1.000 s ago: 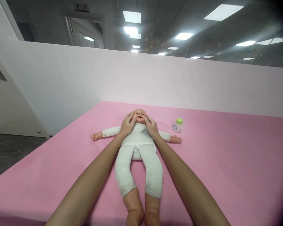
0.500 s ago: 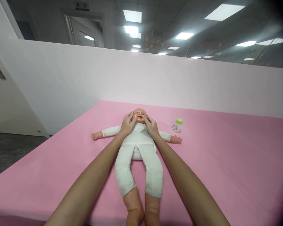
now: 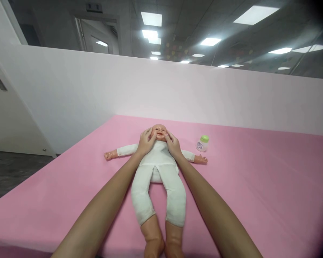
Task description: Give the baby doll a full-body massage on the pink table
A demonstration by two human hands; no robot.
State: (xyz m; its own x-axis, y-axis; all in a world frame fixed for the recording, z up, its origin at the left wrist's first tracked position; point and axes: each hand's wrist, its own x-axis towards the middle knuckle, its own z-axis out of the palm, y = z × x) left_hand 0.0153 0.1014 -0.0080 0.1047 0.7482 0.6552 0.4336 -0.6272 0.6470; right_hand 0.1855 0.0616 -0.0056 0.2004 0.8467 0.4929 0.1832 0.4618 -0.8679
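Head view, the only one. Doll (image 3: 158, 152) lies on its back on the pink cover (image 3: 258, 172), directly under and between the two hands, head end farthest away, legs running back between the forearms. Left hand (image 3: 146, 142) cups one side of the doll's head (image 3: 159, 132), thumb on the cheek, set apart from the fingers. Right hand (image 3: 173, 143) mirrors it on the other cheek. Neither hand is clenched; fingertips partly hidden, can't tell how hard they press.

Doll's sleeved arms stick out past each hand: closed fist (image 3: 111, 154) left of the left hand, spread fingers right of the right hand. Small clear bottle (image 3: 202, 143), green lid (image 3: 204, 138), sits right of the right hand, well apart from it. White wall (image 3: 204, 93) beyond both hands.

Handling, judged by look: head and lower legs shiny, likely firm plastic, maybe a bit slippery; white cloth trunk looks soft, stuffed, limbs probably floppy. Probably fairly light, not very fragile. Best hold: palms either side of the head for steadying; for lifting, one hand under head and neck, other under the cloth trunk.
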